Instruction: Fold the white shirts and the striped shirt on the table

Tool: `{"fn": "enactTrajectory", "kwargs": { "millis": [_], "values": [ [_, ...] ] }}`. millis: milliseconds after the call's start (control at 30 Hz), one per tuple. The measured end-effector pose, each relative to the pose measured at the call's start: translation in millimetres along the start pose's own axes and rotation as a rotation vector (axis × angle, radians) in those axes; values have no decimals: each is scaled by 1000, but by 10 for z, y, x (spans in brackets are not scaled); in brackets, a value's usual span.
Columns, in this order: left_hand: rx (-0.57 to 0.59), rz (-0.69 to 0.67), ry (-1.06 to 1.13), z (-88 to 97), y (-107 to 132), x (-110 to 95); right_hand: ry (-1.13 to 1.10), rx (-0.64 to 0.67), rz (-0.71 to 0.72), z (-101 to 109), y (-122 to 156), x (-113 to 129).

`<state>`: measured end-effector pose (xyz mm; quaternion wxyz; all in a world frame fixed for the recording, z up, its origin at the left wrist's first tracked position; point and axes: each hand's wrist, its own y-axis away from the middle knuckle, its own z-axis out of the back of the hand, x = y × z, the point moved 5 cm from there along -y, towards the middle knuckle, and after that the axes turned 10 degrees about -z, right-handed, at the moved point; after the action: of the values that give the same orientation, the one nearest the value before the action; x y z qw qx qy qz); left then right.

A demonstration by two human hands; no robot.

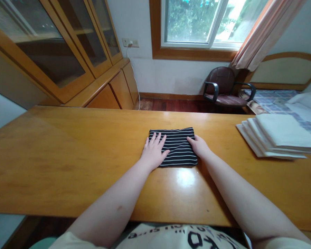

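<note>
While left hand (153, 151) splays on striped cloth (180, 148), right hand (200, 146) cups its edge.

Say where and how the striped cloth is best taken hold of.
The striped cloth lies folded flat on the table, so probably grip its right edge, coming in low from the right, fingers beneath and thumb on top. The right hand is at that edge, thumb on top, other fingers hidden; the left hand rests on the left part.
</note>
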<state>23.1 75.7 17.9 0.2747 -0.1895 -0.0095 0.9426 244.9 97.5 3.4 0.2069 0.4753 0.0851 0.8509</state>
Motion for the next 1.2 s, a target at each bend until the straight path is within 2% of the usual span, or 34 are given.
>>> {"fn": "enactTrajectory", "kwargs": {
  "millis": [67, 133, 167, 233, 300, 400, 467, 533, 667, 767, 833, 867, 933, 1000, 1033, 1133, 1200],
  "values": [
    [5, 20, -9, -50, -12, 42, 144, -183, 81, 137, 79, 110],
    [-2, 34, -16, -82, -20, 66, 246, -351, 275, 200, 267, 320],
    [-6, 38, -20, -93, -22, 70, 288, -388, 409, 168, 384, 441],
    [-16, 42, -32, -105, -23, 63, 388, -292, 651, -52, 580, 630],
    [-23, 46, -51, -103, -21, 46, 504, -148, 736, -346, 653, 690],
    [2, 56, -98, -99, -17, 21, 663, -49, 648, -669, 543, 593],
    [27, 74, -142, -107, -15, 18, 717, -50, 584, -735, 433, 496],
    [36, 120, -192, -117, -8, 36, 733, -89, 519, -686, 336, 407],
    [44, 256, -261, -105, 6, 92, 695, -169, 337, -460, 176, 229],
    [58, 316, -283, -22, -56, 51, 679, -176, 320, -403, 107, 153],
    [16, 351, -318, 68, -154, -24, 682, -188, 330, -409, 87, 135],
    [-18, 336, -332, 103, -224, -82, 682, -194, 332, -416, 83, 132],
    [-66, 201, -319, 97, -392, -232, 686, -197, 332, -431, 87, 136],
    [-55, 69, -252, -8, -534, -342, 691, -196, 319, -434, 96, 143],
    [-40, 49, -215, -76, -580, -357, 693, -195, 310, -432, 100, 146],
    [-36, 130, -149, -220, -621, -259, 702, -190, 283, -418, 107, 155],
    [-50, 153, -147, -234, -593, -154, 707, -183, 280, -411, 115, 165]
  ]
}}
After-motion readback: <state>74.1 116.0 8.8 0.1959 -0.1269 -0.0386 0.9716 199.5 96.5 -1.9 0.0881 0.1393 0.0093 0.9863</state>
